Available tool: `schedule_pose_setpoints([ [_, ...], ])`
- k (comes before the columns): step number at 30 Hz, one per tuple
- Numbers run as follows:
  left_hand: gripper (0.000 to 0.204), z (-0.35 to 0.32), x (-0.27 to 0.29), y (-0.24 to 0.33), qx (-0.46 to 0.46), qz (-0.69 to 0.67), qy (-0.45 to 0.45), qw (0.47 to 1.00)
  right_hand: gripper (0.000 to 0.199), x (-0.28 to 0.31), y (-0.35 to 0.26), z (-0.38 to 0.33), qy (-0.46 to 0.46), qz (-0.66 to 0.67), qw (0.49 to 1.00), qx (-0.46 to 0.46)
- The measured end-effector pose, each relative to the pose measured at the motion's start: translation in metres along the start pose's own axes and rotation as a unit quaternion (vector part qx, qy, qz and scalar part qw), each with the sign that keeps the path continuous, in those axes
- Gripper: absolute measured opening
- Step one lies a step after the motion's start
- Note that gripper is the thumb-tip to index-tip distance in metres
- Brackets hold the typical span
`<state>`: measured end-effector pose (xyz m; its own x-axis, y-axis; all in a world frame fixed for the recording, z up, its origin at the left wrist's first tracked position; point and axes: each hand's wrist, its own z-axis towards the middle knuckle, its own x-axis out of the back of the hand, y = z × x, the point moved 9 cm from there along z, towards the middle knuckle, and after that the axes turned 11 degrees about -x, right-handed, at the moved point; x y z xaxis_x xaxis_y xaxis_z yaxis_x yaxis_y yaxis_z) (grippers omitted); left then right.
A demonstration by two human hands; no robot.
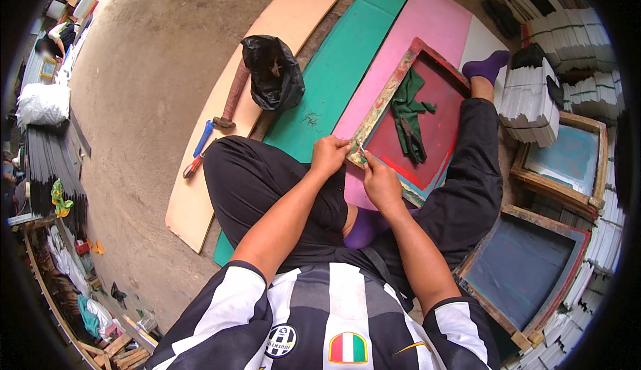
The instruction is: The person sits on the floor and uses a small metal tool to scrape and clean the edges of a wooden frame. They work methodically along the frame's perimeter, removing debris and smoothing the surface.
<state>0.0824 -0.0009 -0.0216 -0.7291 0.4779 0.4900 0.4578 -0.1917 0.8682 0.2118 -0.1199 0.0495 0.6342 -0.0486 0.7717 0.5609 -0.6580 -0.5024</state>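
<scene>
At centre frame, I am bracing the red-meshed wooden screen frame (427, 113) across my legs: left hand (328, 155) gripping its corner, right hand (378, 181) pinching a small tool there.

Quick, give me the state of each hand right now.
Left hand: closed, gripping the corner of the wooden screen frame.
Right hand: closed, pinching something small at that same corner; what it is cannot be told.
</scene>
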Motion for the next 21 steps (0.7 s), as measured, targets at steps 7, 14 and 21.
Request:
schedule_pose_setpoints([
  [7,0.025,0.002,-0.004,-0.006,-0.033,0.007,0.004,0.999,0.035,-0.011,0.013,0.009,-0.013,0.091,0.995,0.038],
  [14,0.025,0.001,-0.004,-0.007,-0.028,0.014,0.014,0.999,0.033,-0.017,0.031,0.014,-0.035,0.204,0.978,0.016],
  [21,0.025,-0.001,0.002,-0.002,-0.023,0.015,0.011,1.0,0.035,-0.036,0.049,0.016,-0.163,0.344,0.909,-0.166],
])
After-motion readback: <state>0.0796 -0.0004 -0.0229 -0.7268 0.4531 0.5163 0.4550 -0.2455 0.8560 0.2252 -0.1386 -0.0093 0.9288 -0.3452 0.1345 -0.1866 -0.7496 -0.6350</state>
